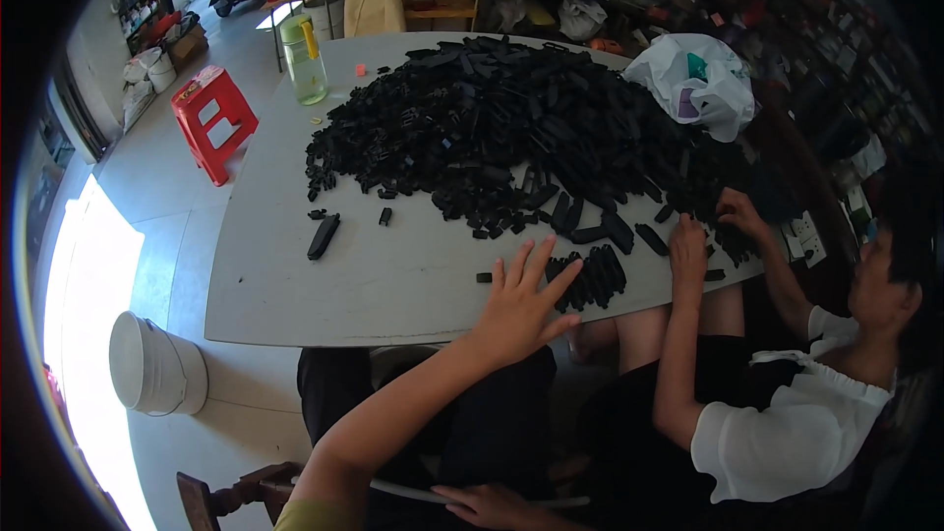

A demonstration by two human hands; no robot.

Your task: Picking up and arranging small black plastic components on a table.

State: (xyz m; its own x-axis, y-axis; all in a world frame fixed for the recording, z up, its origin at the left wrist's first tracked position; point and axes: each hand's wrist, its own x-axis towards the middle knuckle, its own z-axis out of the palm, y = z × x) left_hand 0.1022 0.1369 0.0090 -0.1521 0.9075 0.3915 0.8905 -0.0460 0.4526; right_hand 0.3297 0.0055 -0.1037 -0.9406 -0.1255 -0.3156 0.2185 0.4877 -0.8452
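My left hand [521, 300] lies flat on the grey table [295, 275] near its front edge, fingers spread, holding nothing. Just right of its fingertips sits a small bunch of black plastic pieces [593, 280]. A large heap of the same black pieces [511, 123] covers the middle and far part of the table. My right hand [492, 508] rests low on my dark lap at the bottom edge, fingers loosely extended, with nothing in it.
A co-worker in a white top sits at the right, with one hand [688, 248] and the other hand [739, 211] on the heap's edge. Also here: a longer black piece [323, 235], green bottle [305, 64], white bag [698, 79], red stool [213, 120], white bucket [152, 366].
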